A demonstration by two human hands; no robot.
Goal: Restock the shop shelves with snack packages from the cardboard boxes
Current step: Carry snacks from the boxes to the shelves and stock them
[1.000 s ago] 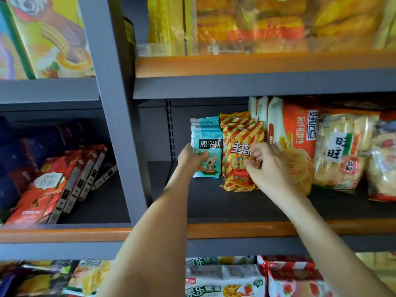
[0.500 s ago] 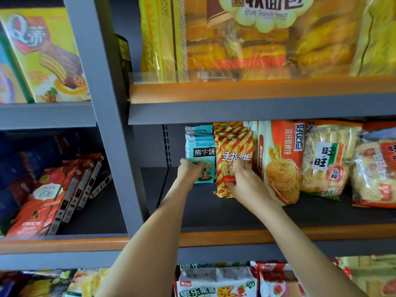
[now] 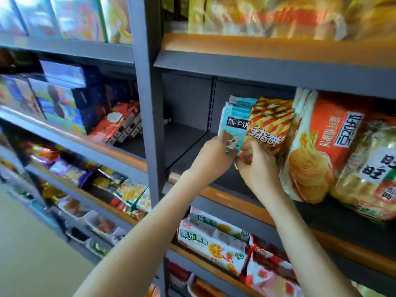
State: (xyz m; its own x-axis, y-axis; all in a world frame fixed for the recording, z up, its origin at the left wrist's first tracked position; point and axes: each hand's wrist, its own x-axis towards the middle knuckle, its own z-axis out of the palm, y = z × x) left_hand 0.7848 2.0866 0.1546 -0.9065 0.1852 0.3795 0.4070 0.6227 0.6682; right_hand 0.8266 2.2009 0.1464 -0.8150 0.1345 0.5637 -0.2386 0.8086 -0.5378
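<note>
A row of light blue snack packs [image 3: 235,116] stands upright on the dark middle shelf [image 3: 188,144]. My left hand [image 3: 211,159] grips the bottom of the front blue pack. Right beside it stand red and yellow striped snack packs [image 3: 270,123], and my right hand [image 3: 257,168] holds the lower end of the front one. Both hands nearly touch each other at the packs' lower corners. No cardboard box is in view.
A big orange biscuit bag [image 3: 321,146] and a rice cracker bag [image 3: 372,168] fill the shelf to the right. A grey upright post [image 3: 147,103] stands left of the bare shelf part. Bread bags [image 3: 278,16] lie above, more snacks [image 3: 214,239] below.
The view has swung and tilted to the left. My hands have come closer together at the bottoms of the blue and striped packs, which stay upright on the shelf.
</note>
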